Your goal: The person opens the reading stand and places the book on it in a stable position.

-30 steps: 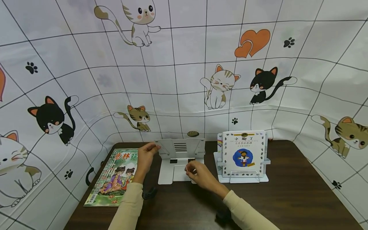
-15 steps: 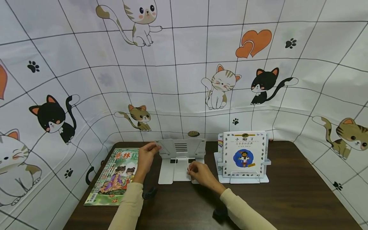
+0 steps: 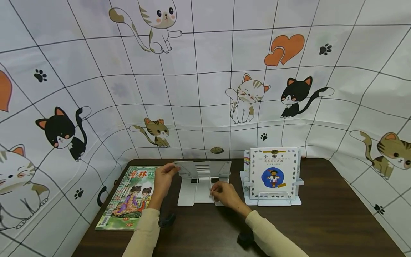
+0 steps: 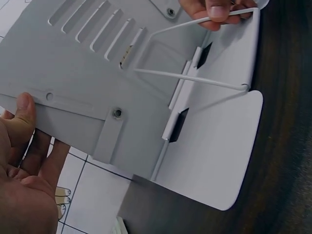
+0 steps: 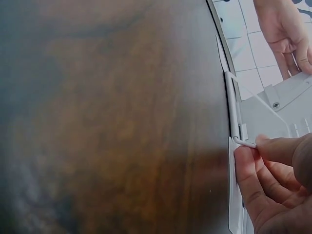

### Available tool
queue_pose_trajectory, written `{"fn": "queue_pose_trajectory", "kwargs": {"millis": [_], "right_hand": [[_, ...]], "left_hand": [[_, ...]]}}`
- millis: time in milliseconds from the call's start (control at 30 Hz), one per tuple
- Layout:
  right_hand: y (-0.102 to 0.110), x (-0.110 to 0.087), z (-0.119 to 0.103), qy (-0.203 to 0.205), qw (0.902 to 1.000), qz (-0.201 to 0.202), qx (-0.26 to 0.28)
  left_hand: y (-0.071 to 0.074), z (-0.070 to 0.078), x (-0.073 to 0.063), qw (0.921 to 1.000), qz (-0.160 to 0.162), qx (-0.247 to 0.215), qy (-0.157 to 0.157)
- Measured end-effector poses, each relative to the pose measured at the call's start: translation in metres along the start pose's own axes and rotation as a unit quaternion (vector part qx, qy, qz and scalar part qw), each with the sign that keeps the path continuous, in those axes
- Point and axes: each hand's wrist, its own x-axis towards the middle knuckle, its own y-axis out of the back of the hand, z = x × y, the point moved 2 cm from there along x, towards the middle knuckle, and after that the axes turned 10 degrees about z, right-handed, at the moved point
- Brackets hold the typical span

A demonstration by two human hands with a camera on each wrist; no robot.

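A white metal book stand [image 3: 186, 192] is on the table, its slotted panel [image 4: 73, 73] raised above the flat base [image 4: 214, 146]. My left hand [image 3: 163, 180] holds the panel's left edge, thumb on the slotted face. With thumb and fingers, my right hand [image 3: 227, 194] pinches one side of the wire support [image 4: 190, 79], near the base's front. The wire's far end is up beside the lowest slot; whether it sits in the slot I cannot tell. In the right wrist view the same wire [image 5: 263, 103] slants up from the base edge.
Left of the stand lies a magazine [image 3: 130, 200] with a colourful cover. On the right, a second white stand [image 3: 273, 201] bears a picture book [image 3: 273, 160]. A cat-patterned curtain [image 3: 205, 89] hangs behind the dark wooden table [image 3: 337, 214].
The wire support has swung up from low over the base to the slotted panel, pinched in my right hand. The panel's top edge has dropped lower in view, with my left hand still on it.
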Motion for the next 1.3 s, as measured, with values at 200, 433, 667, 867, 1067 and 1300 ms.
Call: {"fn": "queue_pose_trajectory", "kwargs": {"millis": [200, 433, 667, 867, 1067, 1300], "right_hand": [[-0.001, 0.000, 0.002, -0.006, 0.9999, -0.003, 0.011], [0.000, 0.001, 0.004, -0.010, 0.9998, -0.002, 0.016], [0.008, -0.002, 0.001, -0.011, 0.9997, -0.008, 0.020], [0.027, -0.005, -0.009, -0.007, 0.9973, 0.065, 0.033], [0.061, -0.011, -0.038, 0.079, 0.9737, 0.212, 0.031], [0.083, -0.014, -0.059, 0.208, 0.9244, 0.317, -0.040]], "left_hand": [[0.004, -0.005, -0.006, 0.9999, -0.011, -0.003, 0.002], [0.003, -0.006, -0.009, 0.9996, -0.018, -0.020, 0.009], [0.002, -0.009, -0.010, 0.9992, -0.022, -0.030, 0.013], [0.002, -0.012, -0.011, 0.9990, -0.017, -0.037, 0.016], [0.003, -0.011, -0.012, 0.9990, -0.014, -0.039, 0.016], [0.002, -0.007, -0.017, 0.9938, -0.022, -0.109, -0.001]]}}
